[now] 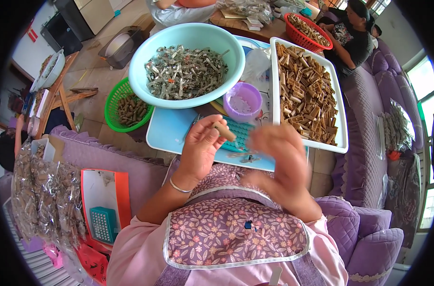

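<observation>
Left hand [199, 145] pinches a tan cylindrical piece [226, 132] between thumb and fingertips, raised above the light-blue tabletop [165, 127]. Right hand [282, 157] just beside it, motion-blurred; cannot tell how far open or whether it holds anything. Beneath the hands: teal ridged tray [244, 129], small clear parts [248, 158] near it. Beyond: purple bowl [246, 114]; turquoise basin [139, 81] heaped with clear parts. Right: white tray [275, 88] full of brown pieces. Left: green basket [111, 106] containing brown pieces.

Home workshop, with purple sofa [362, 124] and parts-filled basin [188, 101]
</observation>
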Demonstrator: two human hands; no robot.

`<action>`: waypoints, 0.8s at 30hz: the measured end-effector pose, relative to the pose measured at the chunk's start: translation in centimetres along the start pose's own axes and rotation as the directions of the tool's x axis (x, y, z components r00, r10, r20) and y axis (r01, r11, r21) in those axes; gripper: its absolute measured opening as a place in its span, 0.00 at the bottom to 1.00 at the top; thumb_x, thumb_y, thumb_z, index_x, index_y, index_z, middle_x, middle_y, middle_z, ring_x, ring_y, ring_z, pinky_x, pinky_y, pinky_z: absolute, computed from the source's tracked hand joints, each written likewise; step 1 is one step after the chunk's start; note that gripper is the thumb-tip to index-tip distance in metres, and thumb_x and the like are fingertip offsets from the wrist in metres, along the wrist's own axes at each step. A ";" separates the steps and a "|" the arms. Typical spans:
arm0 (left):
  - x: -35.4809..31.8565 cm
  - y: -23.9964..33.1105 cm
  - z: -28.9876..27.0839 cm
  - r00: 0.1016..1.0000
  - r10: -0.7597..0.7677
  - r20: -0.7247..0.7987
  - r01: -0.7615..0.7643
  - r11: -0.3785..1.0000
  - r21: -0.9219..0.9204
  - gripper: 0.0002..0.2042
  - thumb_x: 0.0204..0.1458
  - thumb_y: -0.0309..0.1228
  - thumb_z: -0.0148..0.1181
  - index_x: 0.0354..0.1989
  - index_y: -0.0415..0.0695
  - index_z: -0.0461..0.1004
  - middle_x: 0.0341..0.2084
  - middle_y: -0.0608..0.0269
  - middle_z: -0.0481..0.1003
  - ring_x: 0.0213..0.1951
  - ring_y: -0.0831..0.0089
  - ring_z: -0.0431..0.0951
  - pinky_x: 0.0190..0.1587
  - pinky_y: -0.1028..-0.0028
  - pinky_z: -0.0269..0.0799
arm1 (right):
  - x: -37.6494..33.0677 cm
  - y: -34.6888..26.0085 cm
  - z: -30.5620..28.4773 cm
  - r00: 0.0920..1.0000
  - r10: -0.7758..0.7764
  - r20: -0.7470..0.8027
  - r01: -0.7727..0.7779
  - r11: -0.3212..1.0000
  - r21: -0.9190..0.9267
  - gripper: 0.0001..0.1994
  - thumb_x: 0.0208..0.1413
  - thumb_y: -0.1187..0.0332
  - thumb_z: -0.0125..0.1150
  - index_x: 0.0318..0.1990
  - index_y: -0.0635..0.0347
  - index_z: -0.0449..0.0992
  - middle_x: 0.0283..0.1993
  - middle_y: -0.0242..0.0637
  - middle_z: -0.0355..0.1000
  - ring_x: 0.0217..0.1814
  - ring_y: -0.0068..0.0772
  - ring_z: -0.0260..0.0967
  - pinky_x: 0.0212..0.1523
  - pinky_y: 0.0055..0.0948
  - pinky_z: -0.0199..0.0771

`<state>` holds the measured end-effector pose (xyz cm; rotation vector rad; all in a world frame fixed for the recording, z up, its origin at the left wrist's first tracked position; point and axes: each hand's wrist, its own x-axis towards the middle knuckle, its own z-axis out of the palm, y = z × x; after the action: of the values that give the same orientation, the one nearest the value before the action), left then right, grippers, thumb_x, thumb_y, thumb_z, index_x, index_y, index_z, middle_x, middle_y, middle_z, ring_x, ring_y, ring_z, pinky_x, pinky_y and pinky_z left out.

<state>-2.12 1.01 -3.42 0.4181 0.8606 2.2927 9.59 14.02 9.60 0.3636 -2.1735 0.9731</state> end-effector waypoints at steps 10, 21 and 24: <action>-0.1 -0.3 -0.7 0.985 -0.165 0.052 0.173 0.952 -0.254 0.12 0.60 0.26 0.51 0.52 0.42 0.70 0.48 0.55 0.72 0.48 0.66 0.73 0.51 0.68 0.72 | 2.0 -4.7 -0.2 0.960 -0.241 -0.141 0.219 0.336 0.916 0.02 0.54 0.76 0.62 0.31 0.63 0.80 0.33 0.41 0.74 0.34 0.30 0.66 0.29 0.25 0.67; -0.9 -0.1 -0.1 0.979 -0.184 0.083 0.198 0.954 -0.223 0.11 0.60 0.26 0.51 0.50 0.43 0.71 0.47 0.56 0.73 0.48 0.67 0.74 0.53 0.68 0.71 | -2.7 3.2 2.2 0.920 0.386 -0.071 -0.352 0.893 0.281 0.05 0.53 0.82 0.58 0.38 0.66 0.73 0.34 0.38 0.72 0.34 0.25 0.72 0.35 0.22 0.73; -1.1 0.6 0.8 0.975 -0.202 0.096 0.218 0.953 -0.210 0.12 0.60 0.27 0.52 0.51 0.43 0.70 0.47 0.56 0.74 0.48 0.67 0.75 0.53 0.69 0.71 | -4.0 5.2 4.1 0.779 0.619 -0.098 -0.462 0.673 0.578 0.08 0.54 0.84 0.57 0.41 0.68 0.72 0.36 0.37 0.72 0.39 0.26 0.73 0.41 0.22 0.74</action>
<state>-1.18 0.27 -2.48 0.2948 0.5771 2.1319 7.75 14.38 2.13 -0.2176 -1.7262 1.8573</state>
